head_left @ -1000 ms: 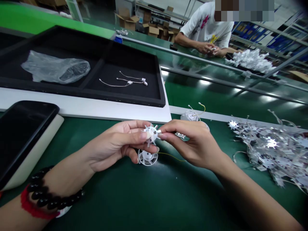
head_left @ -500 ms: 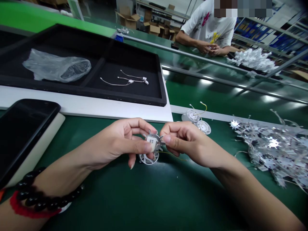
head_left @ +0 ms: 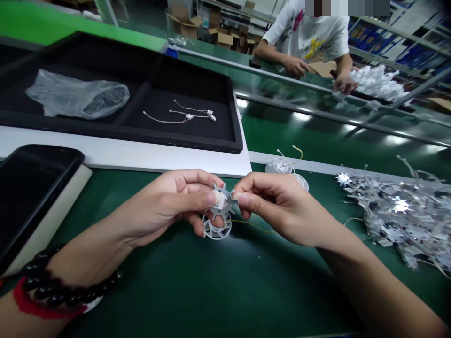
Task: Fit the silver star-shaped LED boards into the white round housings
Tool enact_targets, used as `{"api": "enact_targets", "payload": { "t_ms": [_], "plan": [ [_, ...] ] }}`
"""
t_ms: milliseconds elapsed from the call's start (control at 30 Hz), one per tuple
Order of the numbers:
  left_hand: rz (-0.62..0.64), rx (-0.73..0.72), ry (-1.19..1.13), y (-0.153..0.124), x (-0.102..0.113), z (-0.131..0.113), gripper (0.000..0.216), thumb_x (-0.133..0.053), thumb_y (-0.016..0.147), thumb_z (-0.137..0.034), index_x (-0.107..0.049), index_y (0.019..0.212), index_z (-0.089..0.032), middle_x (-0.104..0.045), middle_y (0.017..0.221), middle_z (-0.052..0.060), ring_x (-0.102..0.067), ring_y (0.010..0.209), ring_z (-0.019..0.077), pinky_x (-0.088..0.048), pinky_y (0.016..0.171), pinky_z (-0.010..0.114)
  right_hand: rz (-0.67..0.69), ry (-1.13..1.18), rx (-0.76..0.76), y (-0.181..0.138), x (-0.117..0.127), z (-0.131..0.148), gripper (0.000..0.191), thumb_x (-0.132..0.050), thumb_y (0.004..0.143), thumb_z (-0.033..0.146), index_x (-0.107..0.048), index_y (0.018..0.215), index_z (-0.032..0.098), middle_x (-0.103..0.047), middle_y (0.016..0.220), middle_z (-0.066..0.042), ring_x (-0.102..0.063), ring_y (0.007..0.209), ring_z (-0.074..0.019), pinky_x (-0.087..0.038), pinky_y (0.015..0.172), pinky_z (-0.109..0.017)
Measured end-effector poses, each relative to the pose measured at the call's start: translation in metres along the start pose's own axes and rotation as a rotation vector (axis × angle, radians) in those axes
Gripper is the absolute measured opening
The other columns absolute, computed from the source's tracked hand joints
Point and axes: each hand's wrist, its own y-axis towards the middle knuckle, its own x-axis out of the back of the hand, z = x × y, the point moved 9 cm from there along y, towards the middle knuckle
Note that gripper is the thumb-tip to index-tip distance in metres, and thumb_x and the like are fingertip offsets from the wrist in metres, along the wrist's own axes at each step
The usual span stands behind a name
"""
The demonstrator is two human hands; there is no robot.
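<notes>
Between thumb and fingers, my left hand holds a small star-shaped metal plate with a white block on its face. My right hand is closed in a pinch at the plate's right edge, on one of its prongs; the fingertips partly hide the contact. Just below the plate, a white spoked round housing rests on the green table, partly covered by my left fingers. A thin yellow wire runs rightward from beside it. Behind my right hand are two more white round housings with wires.
A heap of star-shaped metal plates with wires lies at right. At left is a phone on a pale block. A black tray holds a plastic bag and several wired connectors. Across the bench sits a co-worker.
The star-shaped plate has turned slightly in my fingers, showing more of its prongs. The co-worker's hands have parted, one reaching toward the white pile.
</notes>
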Motion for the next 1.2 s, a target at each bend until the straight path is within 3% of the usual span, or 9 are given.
{"api": "enact_targets", "payload": {
  "t_ms": [167, 300, 400, 567, 700, 800, 867, 1100, 1200],
  "plan": [
    [-0.025, -0.013, 0.009, 0.000, -0.001, -0.001, 0.020, -0.086, 0.085, -0.028, -0.073, 0.095, -0.017, -0.078, 0.075, 0.002, -0.075, 0.068, 0.0149, -0.063, 0.055, 0.015, 0.028, 0.110, -0.111, 0.001, -0.001, -0.005, 0.020, -0.066, 0.096, 0.028, -0.066, 0.082, 0.014, -0.068, 0.075, -0.002, -0.059, 0.069, -0.0110, -0.046, 0.061, -0.022],
    [-0.082, -0.070, 0.093, 0.001, 0.001, -0.005, 0.017, -0.085, 0.084, -0.022, -0.072, 0.094, -0.019, -0.076, 0.073, -0.003, -0.074, 0.063, 0.0123, -0.062, 0.054, 0.013, 0.071, 0.252, -0.254, -0.003, -0.003, -0.015, 0.020, -0.080, 0.086, 0.030, -0.070, 0.084, 0.014, -0.059, 0.066, 0.003, -0.045, 0.057, -0.0064, -0.033, 0.050, -0.018],
    [-0.151, -0.107, 0.203, -0.002, 0.005, -0.009, 0.020, -0.086, 0.082, -0.021, -0.071, 0.095, -0.021, -0.075, 0.075, -0.007, -0.072, 0.058, 0.0088, -0.059, 0.053, 0.009, 0.058, 0.259, -0.307, -0.005, -0.002, -0.022, 0.019, -0.084, 0.082, 0.029, -0.071, 0.083, 0.015, -0.053, 0.060, 0.006, -0.036, 0.051, -0.0048, -0.024, 0.045, -0.018],
    [-0.203, -0.143, 0.509, -0.008, 0.009, -0.015, 0.021, -0.078, 0.089, -0.028, -0.070, 0.107, -0.026, -0.075, 0.077, -0.008, -0.071, 0.059, 0.0071, -0.057, 0.057, 0.008, 0.029, 0.180, -0.327, -0.005, -0.001, -0.027, 0.020, -0.082, 0.083, 0.029, -0.071, 0.076, 0.014, -0.055, 0.060, 0.005, -0.038, 0.053, -0.0052, -0.026, 0.046, -0.019],
    [-0.176, -0.214, 0.911, -0.016, 0.007, -0.017, 0.045, -0.076, 0.088, -0.035, -0.063, 0.131, -0.035, -0.075, 0.090, -0.006, -0.073, 0.076, 0.0135, -0.057, 0.062, 0.016, 0.068, 0.128, -0.343, -0.004, -0.002, -0.027, 0.024, -0.080, 0.085, 0.030, -0.069, 0.073, 0.013, -0.047, 0.054, 0.007, -0.033, 0.047, -0.0042, -0.024, 0.042, -0.019],
    [-0.135, -0.379, 1.267, -0.022, -0.001, -0.023, 0.039, -0.072, 0.095, -0.037, -0.059, 0.131, -0.042, -0.067, 0.089, -0.009, -0.065, 0.073, 0.0107, -0.049, 0.061, 0.019, 0.135, 0.086, -0.324, -0.002, -0.004, -0.027, 0.025, -0.077, 0.088, 0.033, -0.069, 0.075, 0.014, -0.050, 0.057, 0.006, -0.036, 0.049, -0.0052, -0.027, 0.044, -0.020],
    [-0.079, -0.417, 1.400, -0.024, -0.006, -0.020, 0.035, -0.073, 0.095, -0.038, -0.059, 0.126, -0.039, -0.062, 0.086, -0.009, -0.061, 0.070, 0.0114, -0.044, 0.059, 0.022, 0.185, 0.027, -0.317, -0.002, -0.006, -0.030, 0.026, -0.076, 0.089, 0.035, -0.068, 0.075, 0.015, -0.051, 0.059, 0.006, -0.038, 0.053, -0.0063, -0.029, 0.046, -0.020],
    [0.079, -0.232, 1.619, -0.018, -0.013, 0.000, 0.023, -0.075, 0.092, -0.032, -0.065, 0.112, -0.028, -0.060, 0.087, -0.004, -0.060, 0.064, 0.0173, -0.037, 0.054, 0.030, 0.331, -0.210, -0.412, -0.006, -0.014, -0.044, 0.026, -0.072, 0.092, 0.038, -0.066, 0.076, 0.018, -0.052, 0.064, 0.006, -0.043, 0.059, -0.0091, -0.033, 0.052, -0.024],
    [0.093, -0.227, 1.705, -0.017, -0.016, 0.003, 0.030, -0.079, 0.089, -0.034, -0.068, 0.115, -0.024, -0.062, 0.086, -0.002, -0.061, 0.062, 0.0192, -0.037, 0.052, 0.031, 0.341, -0.246, -0.458, -0.008, -0.015, -0.048, 0.026, -0.072, 0.091, 0.041, -0.067, 0.079, 0.019, -0.055, 0.065, 0.006, -0.045, 0.060, -0.0096, -0.034, 0.053, -0.024]
  ]
}}
